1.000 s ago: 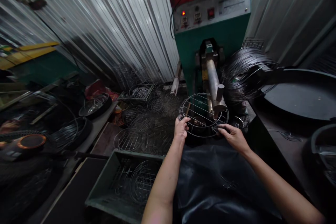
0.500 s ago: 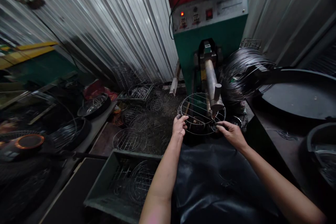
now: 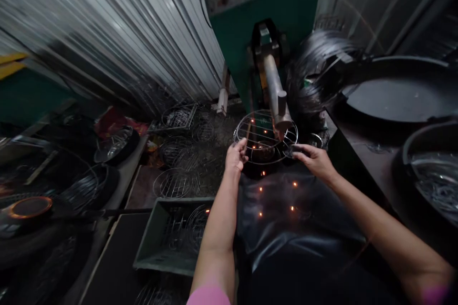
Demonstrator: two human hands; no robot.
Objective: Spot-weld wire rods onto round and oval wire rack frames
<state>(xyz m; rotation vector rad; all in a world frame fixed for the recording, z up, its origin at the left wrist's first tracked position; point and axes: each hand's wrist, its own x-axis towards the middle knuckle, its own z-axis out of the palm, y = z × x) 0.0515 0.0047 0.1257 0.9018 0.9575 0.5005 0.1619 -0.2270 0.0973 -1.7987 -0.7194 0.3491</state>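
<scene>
A round wire rack (image 3: 255,142) with parallel bars hangs level under the metal arm (image 3: 275,86) of a green machine (image 3: 234,43). My left hand (image 3: 236,155) pinches the rack's left rim. At its right side my right hand (image 3: 311,158) is closed, fingertips together near the rim, on a small dark piece too unclear to name. The arm's copper-coloured tip meets the rack near its right edge. Orange sparks fly over the rack and over the black apron (image 3: 286,228) on my lap.
A green crate (image 3: 171,267) with wire racks stands at the lower left, with more racks (image 3: 177,183) on the floor beyond. A wire coil (image 3: 318,71) is right of the machine. Large black pans (image 3: 404,93) rest on the right-hand table. A corrugated metal wall (image 3: 143,24) stands behind.
Sparks have appeared around the rack and apron. The view has tilted downward, so the machine sits higher in it. Both hands keep their places at the rack.
</scene>
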